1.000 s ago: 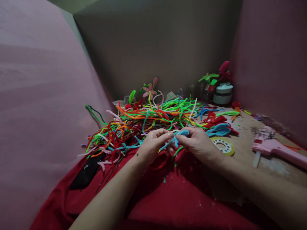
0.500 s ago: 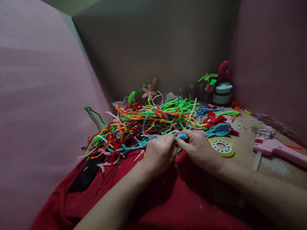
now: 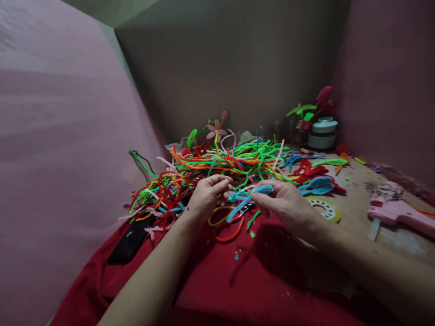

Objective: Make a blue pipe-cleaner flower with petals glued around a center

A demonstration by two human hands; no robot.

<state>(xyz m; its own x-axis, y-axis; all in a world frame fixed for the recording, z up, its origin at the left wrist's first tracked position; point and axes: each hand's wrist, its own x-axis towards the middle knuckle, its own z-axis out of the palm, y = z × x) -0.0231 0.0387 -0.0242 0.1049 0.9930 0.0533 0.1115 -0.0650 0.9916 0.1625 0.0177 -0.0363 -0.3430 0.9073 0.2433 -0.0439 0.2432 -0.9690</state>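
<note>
Between the thumb and fingers of my right hand (image 3: 283, 201) is a light blue pipe cleaner (image 3: 261, 191), looped like a petal at the top, its stem slanting down to the left. My left hand (image 3: 210, 192) hovers just left of it, fingers curled and thumb pressed in; anything inside that pinch is too small to make out. Behind both hands spreads a heap of pipe cleaners (image 3: 234, 158) in many colours. Below the fingers, a red loop (image 3: 231, 236) and part of a yellow one lie on the red cloth (image 3: 217, 280), near scissors partly hidden by the blue stem.
Right of my right hand lie blue petal loops (image 3: 317, 185), a yellow tape roll (image 3: 335, 212) and a pink glue gun (image 3: 390, 210). A black flat case (image 3: 127, 244) rests at left. Behind stand a lidded jar (image 3: 322, 133) and a pink pipe-cleaner flower (image 3: 216, 131).
My hands, close together before, have moved apart. The blue pipe cleaner now shows in my right hand with its stem free, and the loops on the cloth have come into view.
</note>
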